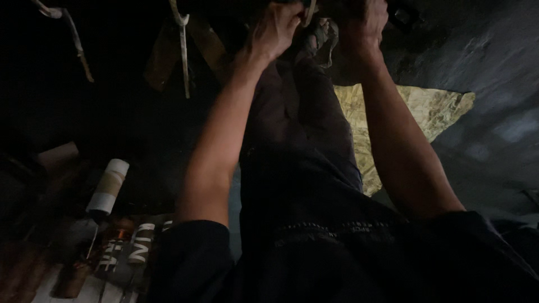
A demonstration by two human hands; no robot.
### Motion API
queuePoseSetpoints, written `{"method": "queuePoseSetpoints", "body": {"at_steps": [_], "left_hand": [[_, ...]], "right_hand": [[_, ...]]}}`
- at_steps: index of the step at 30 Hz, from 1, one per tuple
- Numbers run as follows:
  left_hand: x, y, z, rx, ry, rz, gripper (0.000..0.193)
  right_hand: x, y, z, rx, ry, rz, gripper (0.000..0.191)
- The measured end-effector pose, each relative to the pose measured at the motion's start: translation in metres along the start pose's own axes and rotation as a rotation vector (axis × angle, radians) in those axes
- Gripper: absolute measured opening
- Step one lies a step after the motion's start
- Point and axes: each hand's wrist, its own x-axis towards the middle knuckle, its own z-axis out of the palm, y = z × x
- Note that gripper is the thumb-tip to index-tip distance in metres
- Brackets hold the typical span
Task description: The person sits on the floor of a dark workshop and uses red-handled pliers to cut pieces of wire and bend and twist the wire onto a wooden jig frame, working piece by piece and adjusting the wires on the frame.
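The scene is dark. Both my arms stretch forward over my dark trouser leg [297, 168]. My left hand [274, 29] is at the top edge with its fingers curled around a thin pale curved piece [309, 11] that is cut off by the frame. My right hand [368, 19] is clenched on a dark object at the top edge; what it is cannot be made out. A crumpled bit of greyish cloth [323, 36] lies between the two hands.
A yellowish patterned sheet [432, 106] lies on the dark ground to the right. At the left lie a white-and-tan cylinder [108, 187], printed packaging [129, 252] and a small brown bottle [73, 278]. Pale thin strips [183, 50] hang at the top left.
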Motion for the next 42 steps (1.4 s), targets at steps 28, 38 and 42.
{"method": "queuePoseSetpoints", "body": {"at_steps": [28,38,42], "left_hand": [[-0.022,0.035,0.053,-0.380,0.295,-0.551,0.021],[-0.064,0.056,0.065,-1.555,0.593,-0.616,0.012],[-0.096,0.044,0.057,-1.835,0.558,-0.818,0.011]], "right_hand": [[-0.054,-0.046,0.024,1.355,-0.110,0.398,0.010],[-0.075,-0.010,0.042,0.074,-0.082,0.084,0.063],[-0.090,0.005,0.044,0.651,-0.261,0.558,0.052]]}}
